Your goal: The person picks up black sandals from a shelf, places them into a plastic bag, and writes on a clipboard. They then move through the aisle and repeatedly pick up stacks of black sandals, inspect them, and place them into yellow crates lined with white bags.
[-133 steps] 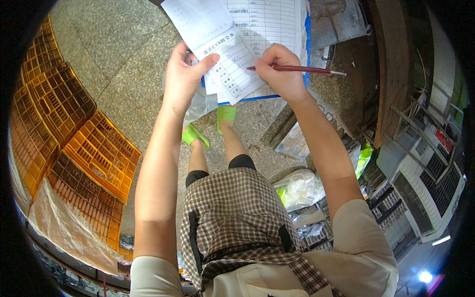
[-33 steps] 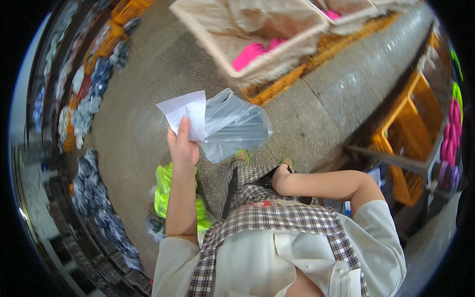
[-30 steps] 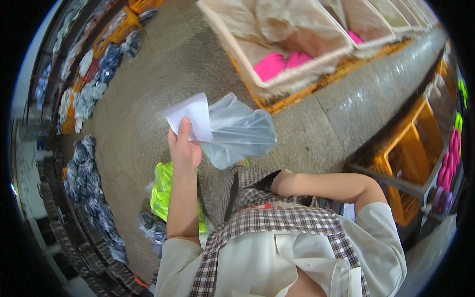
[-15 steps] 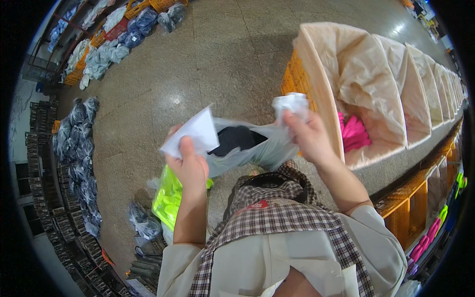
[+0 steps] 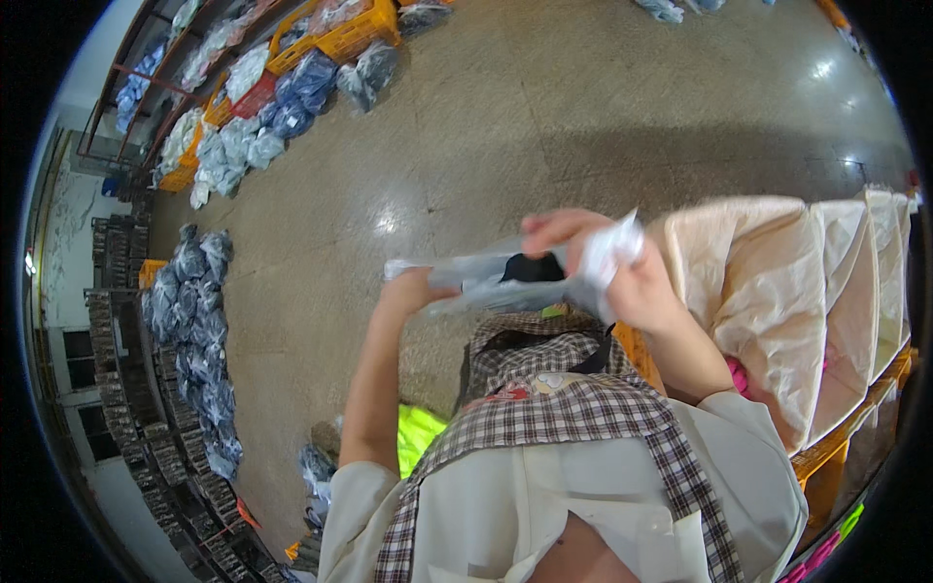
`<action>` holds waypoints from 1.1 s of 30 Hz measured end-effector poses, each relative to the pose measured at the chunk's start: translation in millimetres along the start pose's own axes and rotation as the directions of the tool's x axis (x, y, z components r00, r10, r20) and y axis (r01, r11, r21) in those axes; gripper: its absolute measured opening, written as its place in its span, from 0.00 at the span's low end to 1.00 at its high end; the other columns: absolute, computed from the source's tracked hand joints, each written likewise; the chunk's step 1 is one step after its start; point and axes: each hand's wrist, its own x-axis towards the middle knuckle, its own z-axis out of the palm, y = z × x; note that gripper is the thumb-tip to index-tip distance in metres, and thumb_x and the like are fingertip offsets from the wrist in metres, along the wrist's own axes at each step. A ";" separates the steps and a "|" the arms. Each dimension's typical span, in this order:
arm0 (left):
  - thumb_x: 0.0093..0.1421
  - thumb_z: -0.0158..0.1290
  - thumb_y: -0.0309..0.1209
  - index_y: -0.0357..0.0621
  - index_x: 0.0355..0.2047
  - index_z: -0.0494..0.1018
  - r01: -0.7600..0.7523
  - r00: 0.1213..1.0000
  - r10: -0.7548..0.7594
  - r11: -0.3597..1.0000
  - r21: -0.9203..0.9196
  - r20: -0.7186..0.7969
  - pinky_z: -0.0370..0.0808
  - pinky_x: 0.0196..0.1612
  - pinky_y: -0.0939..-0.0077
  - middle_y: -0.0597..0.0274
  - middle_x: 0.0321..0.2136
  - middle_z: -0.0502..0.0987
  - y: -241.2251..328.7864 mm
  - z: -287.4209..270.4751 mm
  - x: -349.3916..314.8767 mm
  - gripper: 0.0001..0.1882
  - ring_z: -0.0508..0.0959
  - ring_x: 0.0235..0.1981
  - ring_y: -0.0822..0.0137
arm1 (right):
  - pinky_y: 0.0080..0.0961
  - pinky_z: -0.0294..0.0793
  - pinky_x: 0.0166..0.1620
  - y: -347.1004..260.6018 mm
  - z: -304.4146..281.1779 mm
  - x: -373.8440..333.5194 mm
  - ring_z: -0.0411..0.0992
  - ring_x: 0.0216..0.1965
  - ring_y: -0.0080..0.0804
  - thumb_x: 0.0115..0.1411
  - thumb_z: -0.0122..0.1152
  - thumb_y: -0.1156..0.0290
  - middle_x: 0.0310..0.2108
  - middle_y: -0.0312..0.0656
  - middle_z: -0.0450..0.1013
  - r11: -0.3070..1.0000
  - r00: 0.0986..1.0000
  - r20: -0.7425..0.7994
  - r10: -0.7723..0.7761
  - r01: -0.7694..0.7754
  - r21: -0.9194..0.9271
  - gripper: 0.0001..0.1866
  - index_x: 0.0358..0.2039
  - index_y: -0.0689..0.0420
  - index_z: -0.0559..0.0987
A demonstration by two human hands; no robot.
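A translucent plastic bag stretches between my hands at waist height. Something black shows in its mouth. My left hand closes on the bag's left end, with a bit of white paper sticking out beside the fingers. At the bag's right end is my right hand, smeared by motion. A crumpled white piece, paper or thin plastic, is held in it. Its index finger reaches left over the bag's opening. Bright yellow-green material lies below my left forearm.
Cloth-lined orange crates stand in a row at my right, pink fabric inside one. Dark bagged bundles are heaped on the left floor. Orange baskets and more bags line the far left, by a rack.
My view has swung to the right crates' side and they sit lower. The left hand has gone from holding the white paper up to gripping the bag. My right hand has moved over the bag's right end.
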 end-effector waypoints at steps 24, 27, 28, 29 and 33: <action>0.45 0.64 0.33 0.46 0.58 0.62 -0.849 0.330 0.926 0.205 -0.488 -0.184 0.61 0.58 0.57 0.56 0.54 0.67 363.7 -393.0 604.8 0.38 0.67 0.55 0.56 | 0.16 0.68 0.39 154.0 -468.3 416.5 0.68 0.38 0.17 0.63 0.38 0.40 0.37 0.35 0.75 0.777 0.755 -0.205 0.622 -0.565 0.279 0.31 0.41 0.54 0.78; 0.49 0.60 0.26 0.42 0.60 0.56 -0.687 0.374 0.905 0.417 -0.595 0.203 0.68 0.52 0.67 0.54 0.49 0.72 400.6 -403.9 676.9 0.39 0.70 0.53 0.61 | 0.20 0.69 0.41 147.9 -552.1 469.1 0.69 0.39 0.23 0.62 0.51 0.56 0.38 0.35 0.75 0.847 0.846 -0.038 0.532 -0.531 0.035 0.17 0.39 0.55 0.79; 0.49 0.60 0.24 0.41 0.60 0.56 -0.507 0.453 0.848 0.499 -0.703 0.275 0.70 0.50 0.69 0.55 0.46 0.74 421.7 -413.7 703.2 0.39 0.73 0.50 0.64 | 0.21 0.69 0.41 143.3 -581.9 489.8 0.69 0.39 0.24 0.61 0.54 0.60 0.38 0.35 0.75 0.867 0.866 0.058 0.496 -0.491 -0.089 0.14 0.39 0.56 0.79; 0.49 0.57 0.20 0.40 0.61 0.55 -0.541 0.545 0.790 0.589 -0.600 0.283 0.75 0.37 0.76 0.59 0.35 0.78 441.0 -429.8 730.3 0.38 0.78 0.35 0.67 | 0.28 0.72 0.41 136.9 -611.8 508.3 0.73 0.39 0.32 0.56 0.56 0.70 0.41 0.39 0.74 0.916 0.978 0.144 0.154 -0.086 -0.393 0.14 0.44 0.56 0.76; 0.54 0.47 0.20 0.47 0.63 0.51 -0.031 0.351 0.898 0.292 -0.956 0.263 0.74 0.21 0.80 0.61 0.25 0.75 523.8 -491.8 802.0 0.35 0.78 0.22 0.69 | 0.32 0.76 0.33 106.1 -709.6 566.7 0.74 0.33 0.44 0.44 0.56 0.78 0.44 0.44 0.71 0.383 0.992 -0.083 0.091 -0.112 -0.917 0.31 0.53 0.52 0.67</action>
